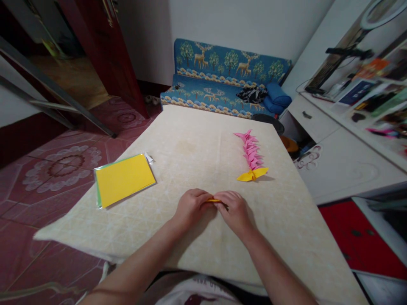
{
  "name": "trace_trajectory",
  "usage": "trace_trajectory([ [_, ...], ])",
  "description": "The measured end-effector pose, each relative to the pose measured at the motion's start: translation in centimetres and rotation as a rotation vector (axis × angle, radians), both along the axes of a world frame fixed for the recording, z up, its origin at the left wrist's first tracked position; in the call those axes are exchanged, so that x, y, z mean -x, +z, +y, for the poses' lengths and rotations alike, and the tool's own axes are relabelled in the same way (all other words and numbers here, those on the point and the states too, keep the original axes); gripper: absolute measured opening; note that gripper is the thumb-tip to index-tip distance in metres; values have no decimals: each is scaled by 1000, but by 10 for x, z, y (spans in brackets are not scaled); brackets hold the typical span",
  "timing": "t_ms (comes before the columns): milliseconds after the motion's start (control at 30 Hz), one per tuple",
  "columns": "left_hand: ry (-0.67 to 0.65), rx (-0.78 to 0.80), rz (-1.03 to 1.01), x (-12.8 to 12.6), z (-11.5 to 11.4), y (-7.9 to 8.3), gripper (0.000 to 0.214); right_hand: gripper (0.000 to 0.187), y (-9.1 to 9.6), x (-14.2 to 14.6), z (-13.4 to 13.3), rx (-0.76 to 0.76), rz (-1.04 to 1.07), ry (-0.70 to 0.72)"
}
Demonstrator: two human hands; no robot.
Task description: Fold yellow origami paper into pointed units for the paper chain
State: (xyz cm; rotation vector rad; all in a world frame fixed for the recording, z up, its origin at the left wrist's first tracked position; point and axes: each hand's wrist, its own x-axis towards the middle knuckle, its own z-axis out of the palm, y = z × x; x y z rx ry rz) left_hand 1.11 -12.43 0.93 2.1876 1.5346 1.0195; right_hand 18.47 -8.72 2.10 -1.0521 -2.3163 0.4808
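Close to the near middle of the table, my left hand (192,206) and my right hand (234,209) meet over a small folded piece of yellow paper (213,201). Fingers of both hands pinch it from either side, and most of it is hidden behind them. Beyond my right hand lies a yellow origami crane (252,174) with its wings spread. Directly behind that, a row of pink origami cranes (252,150) stretches away from me. To the left sits a pack of yellow paper sheets (125,180) in a clear sleeve, with a green edge showing.
A cream cloth covers the table (190,140). Behind it stands a blue sofa (216,80) with a deer pattern. A white cabinet (349,152) with a cluttered top is at the right. On the left are a red door (101,51) and a metal ladder-like frame (54,93).
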Motion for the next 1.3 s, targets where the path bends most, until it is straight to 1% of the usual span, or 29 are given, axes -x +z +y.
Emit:
trace_trajectory([
  [100, 28, 13, 23, 2, 12, 1, 20, 17, -3, 3, 12, 84, 13, -17],
  [167, 31, 66, 28, 5, 18, 1, 20, 18, -4, 5, 18, 156, 42, -19],
  [267, 62, 169, -16, 10, 27, 1, 22, 18, -2, 5, 25, 270, 66, -20],
  [367, 92, 229, -82, 12, 33, 0, 23, 20, 4, 4, 29, 361, 74, -15],
  [433, 78, 245, -114, 13, 36, 0, 21, 21, 6, 5, 31, 411, 115, -4],
  [500, 56, 262, -122, 14, 37, 1, 19, 19, 4, 7, 33, 418, 166, -18],
  [667, -11, 292, -69, 19, 33, 11, 22, 16, -5, 10, 34, 345, 231, -40],
  [767, -11, 279, -29, 19, 31, 15, 30, 14, -7, 10, 33, 316, 279, -39],
  [800, -3, 264, -12, 19, 31, 15, 29, 13, -7, 10, 33, 305, 300, -39],
  [867, 5, 220, 21, 17, 31, 13, 22, 11, -6, 11, 31, 271, 347, -31],
  [1000, -38, 76, 49, 14, 31, 3, 13, 13, -5, 11, 23, 167, 390, -13],
  [1067, -49, -4, 68, 13, 30, -2, 12, 17, -6, 10, 17, 88, 335, -10],
  [1133, -47, -67, 103, 13, 26, -5, 11, 20, -7, 9, 10, -18, 219, 10],
  [1233, -81, -110, 203, 14, 18, -4, 12, 17, -8, 7, -1, -158, 28, 80],
  [1300, -122, -109, 269, 16, 9, 0, 13, 17, -8, 5, -7, -192, -48, 117],
])
